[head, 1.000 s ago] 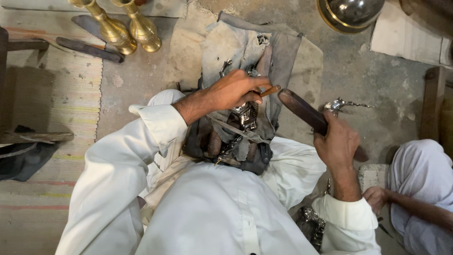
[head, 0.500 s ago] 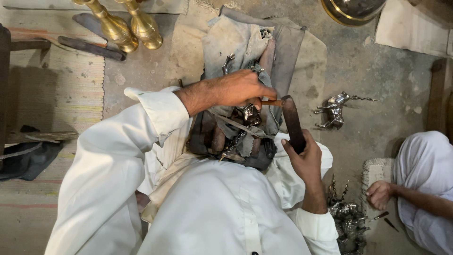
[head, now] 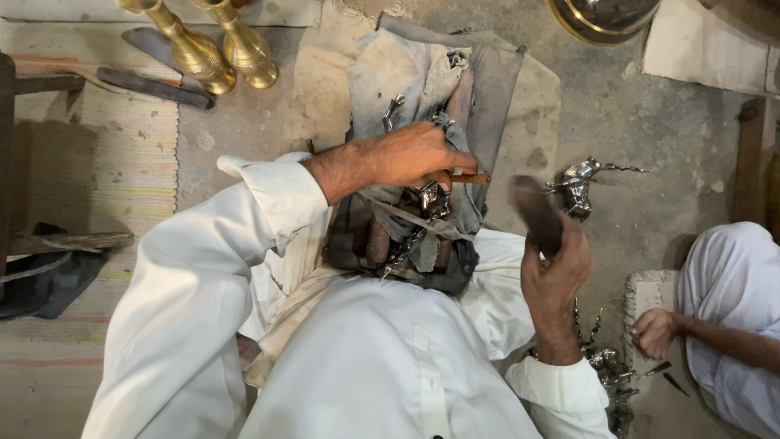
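My left hand [head: 414, 154] grips a thin wooden-handled tool [head: 471, 179] and presses it onto a small silver metal figure [head: 431, 199] that lies on grey cloth [head: 406, 73] over my lap. My right hand [head: 556, 272] is closed around a dark, blurred wooden mallet [head: 536, 215], raised just right of the figure. Both arms wear white sleeves. The tip of the tool is hidden under my left hand.
A silver horse figure [head: 581, 187] lies on the dusty floor to the right. Several more silver figures [head: 609, 374] are piled by my right elbow. Two brass vases [head: 219, 53] stand top left beside dark tools [head: 154, 85]. Another person's hand [head: 654, 333] rests at the right.
My right hand has swung the dark mallet from the right in toward the figure on my lap. My left hand stays on the tool.
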